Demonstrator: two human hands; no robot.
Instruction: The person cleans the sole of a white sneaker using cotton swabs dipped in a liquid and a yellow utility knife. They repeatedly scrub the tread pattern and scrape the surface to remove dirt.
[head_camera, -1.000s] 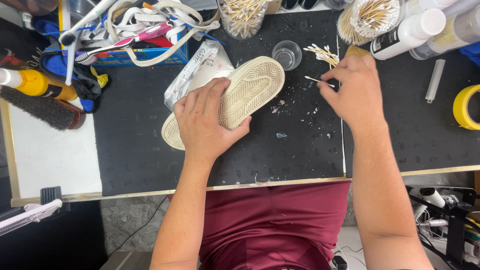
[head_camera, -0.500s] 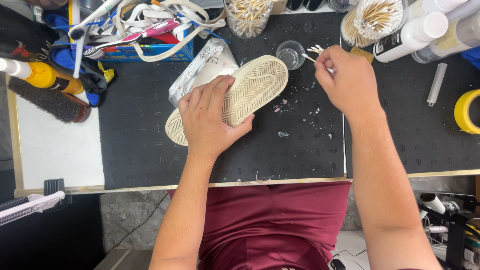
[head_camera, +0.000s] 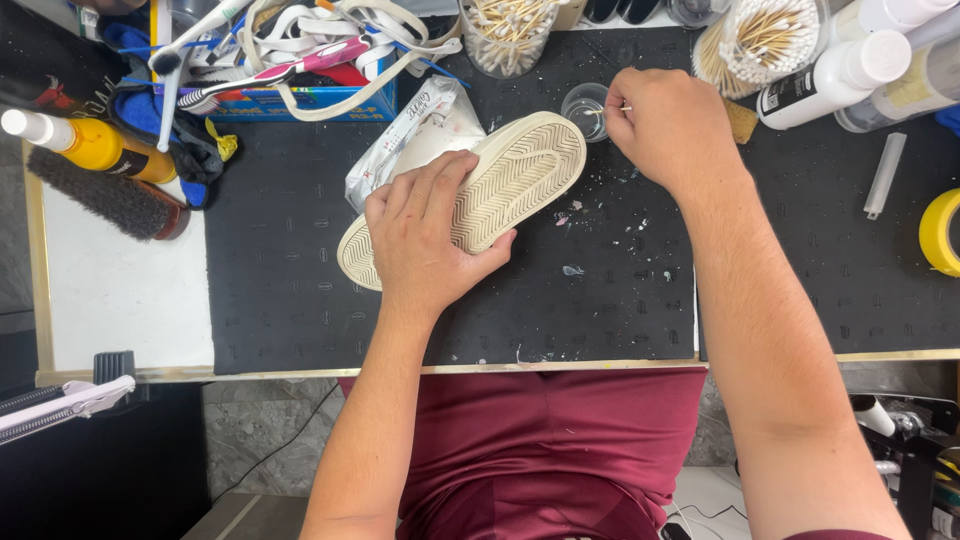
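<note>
Black perforated rubber mat (head_camera: 300, 300) over a pale-edged workbench, flecked with white crumbs, bearing a cream rubber-soled shoe (head_camera: 500, 185) sole-up at its middle. Just behind the shoe, a crinkled clear plastic wrapper (head_camera: 415, 130) and a small clear plastic cup (head_camera: 583, 105); farther behind, a blue tray of brushes and straps (head_camera: 300, 100) and clear jars of cotton swabs (head_camera: 505, 35). Well left of the shoe, a dark bristle brush (head_camera: 105, 195) beside a yellow squeeze bottle (head_camera: 85, 145); well right, white bottles (head_camera: 830, 75), a clear plastic stick (head_camera: 885, 175) and a yellow tape roll (head_camera: 940, 230).
</note>
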